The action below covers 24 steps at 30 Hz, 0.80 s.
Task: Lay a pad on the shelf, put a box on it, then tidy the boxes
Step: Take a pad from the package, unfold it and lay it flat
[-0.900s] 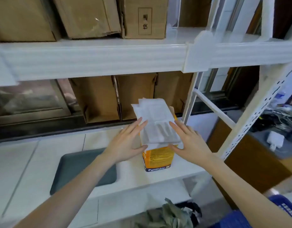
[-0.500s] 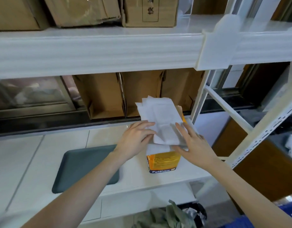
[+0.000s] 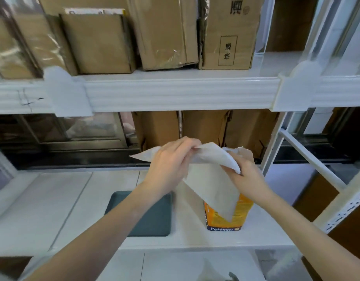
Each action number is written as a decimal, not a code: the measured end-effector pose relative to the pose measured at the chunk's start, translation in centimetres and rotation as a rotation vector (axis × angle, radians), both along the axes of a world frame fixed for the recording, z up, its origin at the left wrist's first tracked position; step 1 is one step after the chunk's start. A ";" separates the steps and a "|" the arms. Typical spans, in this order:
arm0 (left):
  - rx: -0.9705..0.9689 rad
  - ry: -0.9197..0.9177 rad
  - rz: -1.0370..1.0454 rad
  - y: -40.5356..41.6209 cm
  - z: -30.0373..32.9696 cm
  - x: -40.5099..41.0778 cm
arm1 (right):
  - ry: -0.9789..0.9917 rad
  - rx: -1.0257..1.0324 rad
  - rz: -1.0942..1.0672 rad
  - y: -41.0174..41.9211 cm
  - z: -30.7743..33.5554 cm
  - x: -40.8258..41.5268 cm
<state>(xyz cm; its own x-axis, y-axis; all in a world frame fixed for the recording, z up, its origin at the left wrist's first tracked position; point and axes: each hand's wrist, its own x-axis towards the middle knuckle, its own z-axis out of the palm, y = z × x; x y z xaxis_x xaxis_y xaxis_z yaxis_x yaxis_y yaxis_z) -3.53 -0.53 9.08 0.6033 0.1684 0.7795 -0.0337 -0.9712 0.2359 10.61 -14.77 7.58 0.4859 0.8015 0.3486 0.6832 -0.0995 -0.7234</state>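
Both hands meet above the lower shelf (image 3: pixel 53 203), each closed on the same white pad (image 3: pixel 212 179); the left hand (image 3: pixel 171 165) pinches its upper edge between curled fingers (image 3: pixel 187 145) and thumb, and the right hand (image 3: pixel 244 175) grips the pad's right side, its fingers mostly hidden under the fold. The pad is held clear of the shelf — it drapes down from the two grips, one pointed corner sticking out to the left of the left fingers, another hanging below the right hand. Directly beneath the hands, and partly covered by the hanging pad, an orange box (image 3: pixel 227 218) stands upright on the shelf; its lower front shows just under the pad's low corner. To the left of the box, under the left forearm, a dark green mat (image 3: pixel 152 218) lies flat on the shelf — near the box, apart from it. Beyond the fingers, brown cartons (image 3: pixel 205 126) stand in a row at the back of the same shelf; above them, on the upper shelf (image 3: pixel 175 94), more cardboard boxes (image 3: pixel 165 31) stand side by side.
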 end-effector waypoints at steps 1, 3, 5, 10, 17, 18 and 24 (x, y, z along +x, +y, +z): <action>0.012 -0.030 0.010 0.0 0.7 -0.9 | 0.014 0.010 0.024 0.4 0.5 -0.8; 0.017 -0.078 0.043 0.3 1.9 -2.7 | 0.047 0.025 0.071 1.3 1.2 -2.4; 0.013 -0.119 0.073 0.9 3.0 -4.6 | 0.084 0.038 0.112 2.2 1.7 -3.8; 0.091 -0.218 0.132 3.0 4.5 -9.6 | 0.109 0.000 0.145 4.0 3.0 -7.7; 0.287 -0.063 0.423 8.0 2.2 -18.1 | 0.154 -0.076 0.223 6.8 3.8 -13.0; 0.272 -0.029 0.445 8.5 1.7 -19.3 | 0.164 -0.070 0.228 7.2 3.8 -13.8; -0.015 0.107 0.607 11.5 -1.7 -26.1 | 0.221 -0.055 0.218 8.8 3.5 -17.2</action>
